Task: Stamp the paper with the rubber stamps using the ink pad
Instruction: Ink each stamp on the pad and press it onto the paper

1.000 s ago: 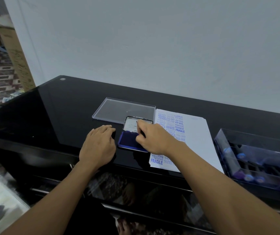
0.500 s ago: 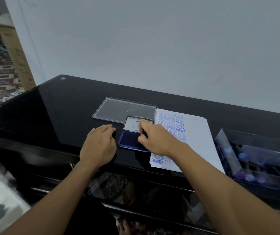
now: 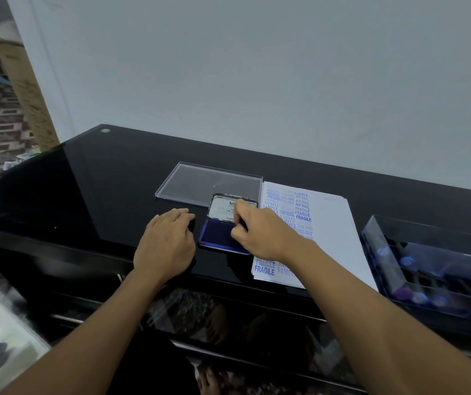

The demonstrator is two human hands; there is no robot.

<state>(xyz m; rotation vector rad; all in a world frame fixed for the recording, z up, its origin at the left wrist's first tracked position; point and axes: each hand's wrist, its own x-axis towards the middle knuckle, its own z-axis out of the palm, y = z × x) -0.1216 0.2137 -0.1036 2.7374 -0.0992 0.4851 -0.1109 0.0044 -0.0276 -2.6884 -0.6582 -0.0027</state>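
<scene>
An open ink pad (image 3: 219, 238) is being kept on the black desk (image 3: 114, 181), near its front edge; its blue pad is being shown face up, and its hinged lid (image 3: 220, 208) is being leaned back, a white label being seen inside it; the right hand (image 3: 263, 232) is being held over the right part of the pad, thumb and forefinger being curled in a pinch round a small dark stamp (image 3: 242, 223); the stamp is mostly being hidden by the fingers, so whether its face is touching the ink cannot be told; the left hand (image 3: 166, 243) is being rested palm down on the desk just left of the pad, its fingers being kept loose and together, nothing being held; a sheet of paper (image 3: 331, 232) is being left just right of the pad, its left part already being covered in blue prints, among them FRAGILE, SAMPLE, AIR MAIL and AMENDED; its near left corner is being crossed by the right forearm; a clear flat cover (image 3: 200, 181) is being left behind the pad, its near edge being overlapped by the raised lid; a clear box (image 3: 382, 252) is being kept right of the paper, and more stamps (image 3: 417, 298) with blue and purple ends are being stored in it in rows.
</scene>
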